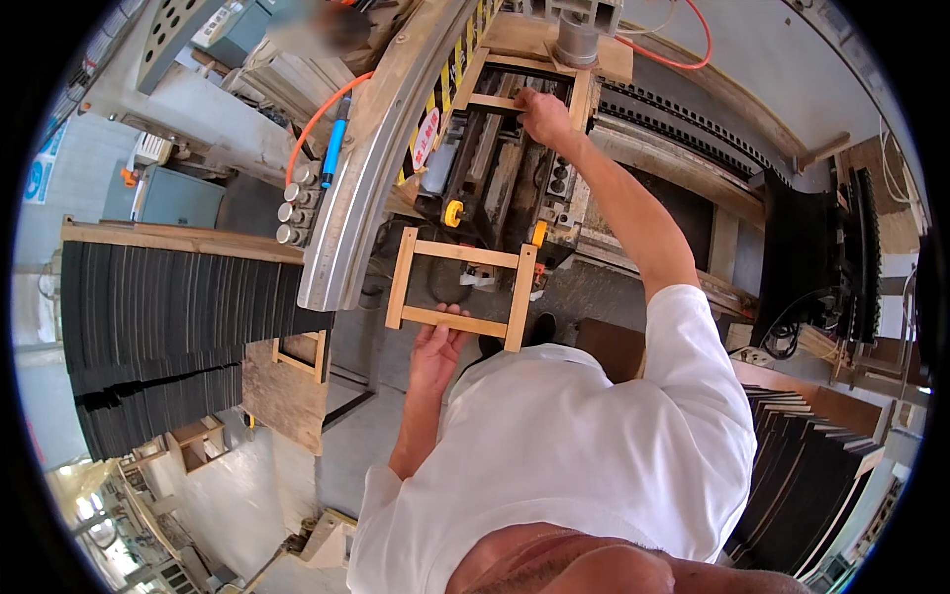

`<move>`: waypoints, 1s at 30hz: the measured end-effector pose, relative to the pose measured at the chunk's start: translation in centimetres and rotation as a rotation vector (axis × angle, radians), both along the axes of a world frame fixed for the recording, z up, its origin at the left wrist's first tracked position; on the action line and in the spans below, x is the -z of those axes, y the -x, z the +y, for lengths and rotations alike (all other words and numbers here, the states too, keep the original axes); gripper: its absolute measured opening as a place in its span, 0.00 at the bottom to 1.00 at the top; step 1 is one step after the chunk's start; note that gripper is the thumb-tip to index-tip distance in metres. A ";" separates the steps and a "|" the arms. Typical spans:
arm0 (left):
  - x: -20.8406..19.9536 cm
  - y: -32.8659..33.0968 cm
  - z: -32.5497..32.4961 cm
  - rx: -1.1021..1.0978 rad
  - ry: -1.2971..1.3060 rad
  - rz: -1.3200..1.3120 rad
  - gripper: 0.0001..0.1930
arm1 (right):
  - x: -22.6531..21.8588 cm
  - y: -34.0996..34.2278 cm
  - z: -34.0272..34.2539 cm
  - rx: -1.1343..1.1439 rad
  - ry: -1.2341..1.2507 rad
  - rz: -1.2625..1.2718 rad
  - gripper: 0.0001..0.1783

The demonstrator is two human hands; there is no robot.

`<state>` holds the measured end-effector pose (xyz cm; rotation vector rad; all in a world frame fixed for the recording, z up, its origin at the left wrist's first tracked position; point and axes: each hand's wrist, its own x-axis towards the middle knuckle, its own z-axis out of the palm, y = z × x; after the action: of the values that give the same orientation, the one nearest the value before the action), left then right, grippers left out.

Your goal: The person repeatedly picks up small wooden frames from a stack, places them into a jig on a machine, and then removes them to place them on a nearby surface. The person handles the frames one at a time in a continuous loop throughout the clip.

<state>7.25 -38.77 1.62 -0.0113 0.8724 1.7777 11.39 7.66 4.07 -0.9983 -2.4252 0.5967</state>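
Observation:
My left hand (pixel 433 358) grips the lower crosspiece of a small wooden frame (pixel 521 287), which has two upright side pieces joined by two crosspieces. This frame is held in the air between my body and the machine. Farther off, my right hand (pixel 547 121) reaches over the machine bed (pixel 503 183), its fingers closed on the crosspiece of a second wooden frame (pixel 489 100). That second frame lies at the machine's far end, beneath a metal cylinder (pixel 577 42). Part of it is hidden by my right hand.
A metal beam (pixel 346 223) with round knobs (pixel 290 213) runs along the left. Yellow knobs (pixel 453 213) stick up from the near end of the machine. Stacked dark panels (pixel 168 307) stand at left, with more dark panels (pixel 797 475) at lower right. An orange hose (pixel 315 121) curves over the beam.

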 end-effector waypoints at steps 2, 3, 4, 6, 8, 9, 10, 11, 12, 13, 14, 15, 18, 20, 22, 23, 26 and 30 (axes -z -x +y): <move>1.1 1.3 -1.0 0.017 0.036 0.021 0.16 | -0.2 0.3 0.7 0.027 -0.028 0.007 0.15; 1.7 2.0 -1.5 0.017 0.042 0.026 0.16 | -0.3 0.4 0.8 0.019 -0.023 -0.008 0.15; 2.3 2.7 -2.0 0.019 0.048 0.033 0.16 | -0.4 0.5 1.0 0.012 -0.018 -0.022 0.15; 3.6 4.1 -3.0 0.009 0.066 0.020 0.15 | -0.5 0.6 1.2 -0.042 -0.074 -0.024 0.14; 5.0 5.6 -4.1 -0.016 0.089 -0.016 0.14 | -0.4 0.0 1.1 -0.075 -0.197 -0.098 0.14; 5.7 6.2 -4.7 -0.025 0.114 -0.001 0.14 | -0.4 0.0 0.8 -0.100 -0.256 -0.134 0.14; 6.5 6.8 -5.2 -0.035 0.140 0.014 0.13 | -0.6 0.2 0.5 -0.085 -0.273 -0.248 0.16; 7.2 7.4 -5.8 -0.045 0.165 0.029 0.13 | -0.5 0.3 0.0 -0.083 -0.323 -0.220 0.16; 7.7 7.8 -6.2 -0.047 0.195 0.050 0.13 | -0.2 0.0 -0.2 -0.081 -0.374 -0.195 0.17; 8.3 8.2 -6.6 -0.049 0.224 0.070 0.14 | 0.1 -0.1 -0.3 -0.079 -0.425 -0.170 0.17; 8.9 8.4 -7.0 -0.052 0.253 0.090 0.14 | 0.3 0.0 -0.3 -0.063 -0.408 -0.200 0.19; 9.4 8.8 -7.5 -0.043 0.280 0.120 0.15 | 0.1 0.1 -0.5 -0.056 -0.367 -0.189 0.19; 10.6 9.4 -8.4 -0.018 0.356 0.190 0.17 | 0.5 0.0 0.6 -0.016 -0.227 -0.101 0.17; 11.3 9.0 -9.2 -0.033 0.418 0.207 0.18 | -0.1 0.3 1.6 -0.065 -0.158 -0.065 0.16; 11.5 8.6 -9.3 -0.051 0.441 0.193 0.18 | -0.6 0.3 2.1 -0.099 -0.115 -0.044 0.15; 11.7 8.4 -9.2 -0.060 0.451 0.185 0.18 | -0.8 0.3 2.4 -0.108 -0.108 -0.043 0.15; 12.6 7.8 -9.2 -0.061 0.432 0.158 0.18 | -0.9 0.4 2.7 -0.131 -0.065 -0.070 0.16; 12.6 6.3 -7.9 -0.061 0.476 0.162 0.16 | -1.4 0.8 2.9 -0.181 -0.057 -0.113 0.17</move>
<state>0.99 -46.67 -11.00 -0.2067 1.4097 1.6036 10.63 10.54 5.52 -0.8151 -2.6367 0.5405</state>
